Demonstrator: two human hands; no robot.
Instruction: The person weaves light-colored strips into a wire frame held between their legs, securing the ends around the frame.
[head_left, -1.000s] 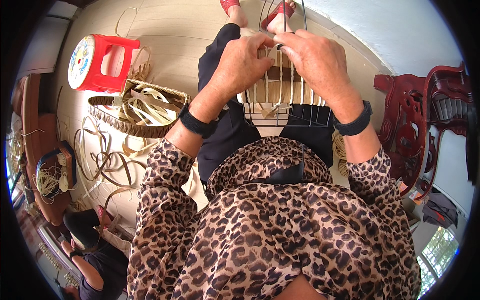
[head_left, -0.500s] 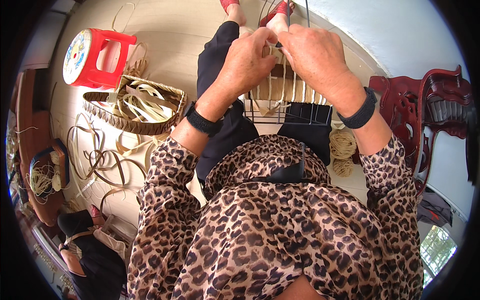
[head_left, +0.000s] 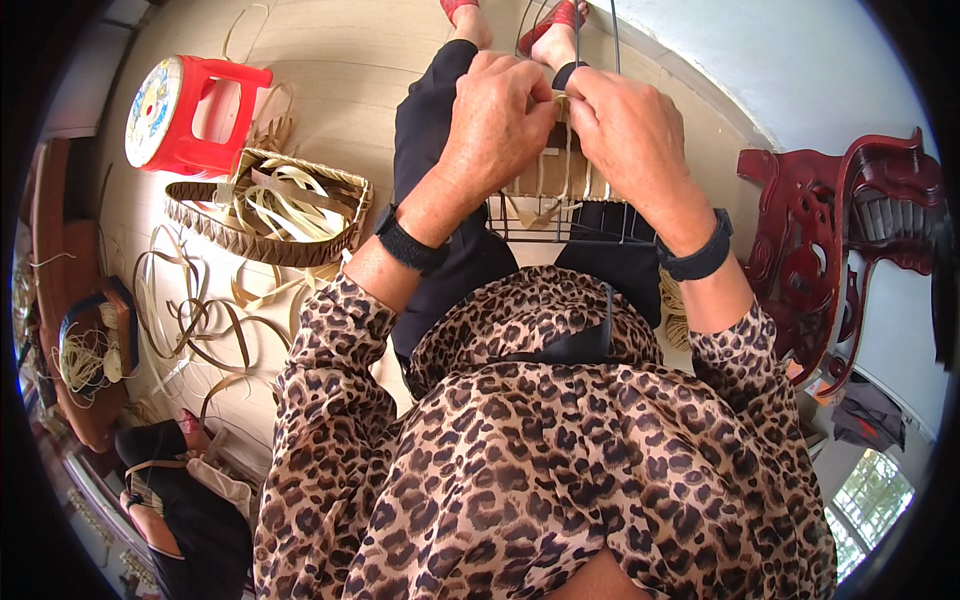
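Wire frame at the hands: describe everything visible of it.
The wire frame is thin dark rods, apparently metal: an open grid at the near end, long rods reaching toward the feet. A tan panel, fibre-like, covers its middle, crossed by pale cords. It sits at the dark-trousered legs. The left hand and right hand work over its far part, hiding much.

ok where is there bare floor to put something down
Bare floor shows between the red plastic stool and the left trouser leg; a smaller patch lies between the right hand and the carved dark-red furniture. It's crowded below the stool in the picture: woven basket, loose flat strips.
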